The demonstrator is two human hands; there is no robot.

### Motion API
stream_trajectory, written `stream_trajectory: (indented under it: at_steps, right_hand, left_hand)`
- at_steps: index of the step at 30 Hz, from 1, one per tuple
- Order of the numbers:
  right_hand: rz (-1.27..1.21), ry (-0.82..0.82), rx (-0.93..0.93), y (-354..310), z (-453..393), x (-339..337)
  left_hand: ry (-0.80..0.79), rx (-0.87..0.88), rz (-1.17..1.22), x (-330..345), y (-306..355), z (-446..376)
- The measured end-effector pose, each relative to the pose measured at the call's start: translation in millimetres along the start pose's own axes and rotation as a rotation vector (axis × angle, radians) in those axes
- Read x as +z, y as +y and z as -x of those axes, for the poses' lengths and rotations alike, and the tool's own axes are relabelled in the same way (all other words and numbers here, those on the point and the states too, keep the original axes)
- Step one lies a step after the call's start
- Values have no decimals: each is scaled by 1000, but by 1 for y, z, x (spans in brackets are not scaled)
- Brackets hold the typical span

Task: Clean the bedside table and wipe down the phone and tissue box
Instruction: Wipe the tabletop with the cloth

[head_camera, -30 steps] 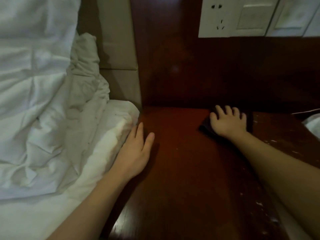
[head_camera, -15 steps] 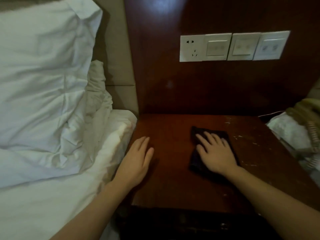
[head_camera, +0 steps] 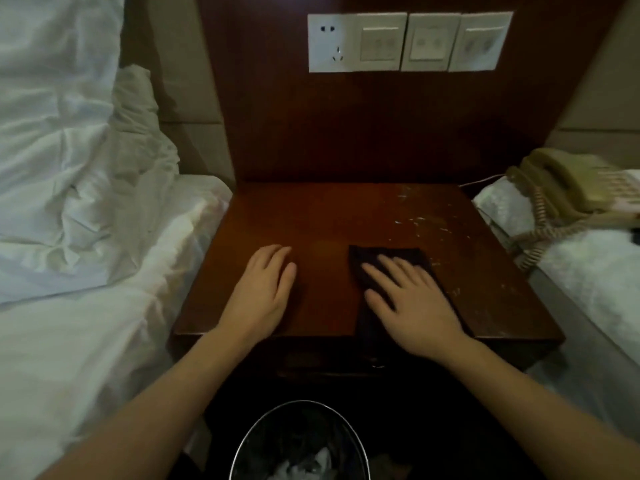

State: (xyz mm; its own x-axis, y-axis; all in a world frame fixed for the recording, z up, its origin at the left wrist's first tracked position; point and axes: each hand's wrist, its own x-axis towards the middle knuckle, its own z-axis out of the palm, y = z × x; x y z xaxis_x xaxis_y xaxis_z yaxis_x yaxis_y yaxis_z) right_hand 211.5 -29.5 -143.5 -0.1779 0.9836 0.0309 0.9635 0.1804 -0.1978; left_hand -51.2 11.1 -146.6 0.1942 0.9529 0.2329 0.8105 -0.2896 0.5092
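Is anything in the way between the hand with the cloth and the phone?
Nothing visible blocks it. The right hand presses the dark cloth flat on the bedside table. The phone sits off to the right on the white bed, with only bare, scuffed tabletop between them.

Bedside table (head_camera: 322, 216) bears dark cloth (head_camera: 367, 261); bed (head_camera: 588, 271) bears phone (head_camera: 571, 188)

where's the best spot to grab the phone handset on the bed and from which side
Judging from the pose, take the handset round its narrow middle bar, coming from above. It lies in its cradle across the top of the phone on the right-hand bed, its bulkier ends make a poorer grip, and the coiled cord hangs at its near-left end.
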Motion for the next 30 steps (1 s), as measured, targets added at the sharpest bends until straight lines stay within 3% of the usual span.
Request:
stream_trajectory:
  at_steps: [3,6,10,17,20,24,30]
  right_hand:
    - [34,6,114,56,20,-14]
    - [62,-21,167,66,22,-17]
    - [68,-23,183,39,15,-14]
    - [23,-60,-32,-70,-22,15]
    - [-5,-114,-98,-75,-34,16]
    - [-26,-63,-101,-36,-32,5]
    - [51,5,207,96,2,-22]
  left_hand:
    - [7,3,1,2,5,4]
    - [11,3,-36,3,11,5]
    - [12,31,-110,8,15,2]
    - [26,30,-77,4,11,2]
    - [23,7,-30,-1,7,0]
    - [45,3,1,-3,6,2]
    - [27,3,37,-2,6,5]
